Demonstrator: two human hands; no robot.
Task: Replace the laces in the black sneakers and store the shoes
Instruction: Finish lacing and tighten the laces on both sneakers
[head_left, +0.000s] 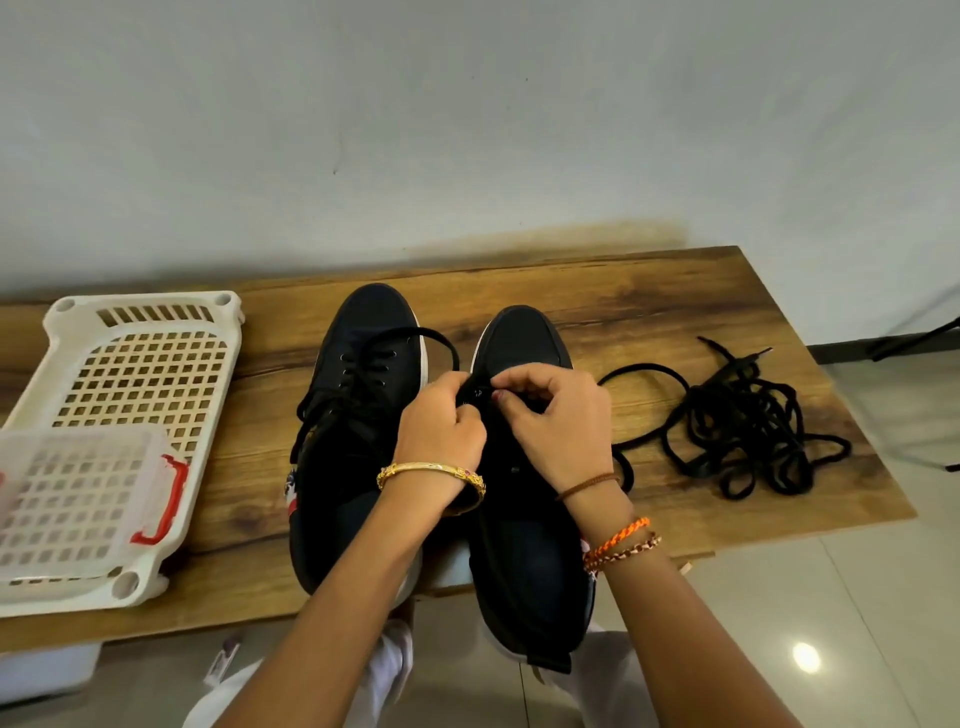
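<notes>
Both forearms come up from the bottom of the frame and meet at centre over the right-hand sneaker (524, 519). The left hand (441, 426) has its fingers curled, tips at the eyelet row, apparently pinching a lace (441, 343). The right hand (558, 421) is curled too, thumb and forefinger pinched narrow on a lace end at the same spot (the exact hold is partly hidden by the knuckles).

The wooden table (623, 306) runs across mid-frame, its far edge against the wall. Both shoes overhang the near edge with their heels. Bare wood lies between the right-hand sneaker and a loose tangle of black laces (748, 431) at centre right, which sits near the table's right edge. At left, a white perforated tray (156, 364) holds a clear basket with a red handle (78, 499).

The left-hand sneaker (358, 415) is black with a white sole rim, laced partway, its lace looping loose over the toe toward the other shoe.
</notes>
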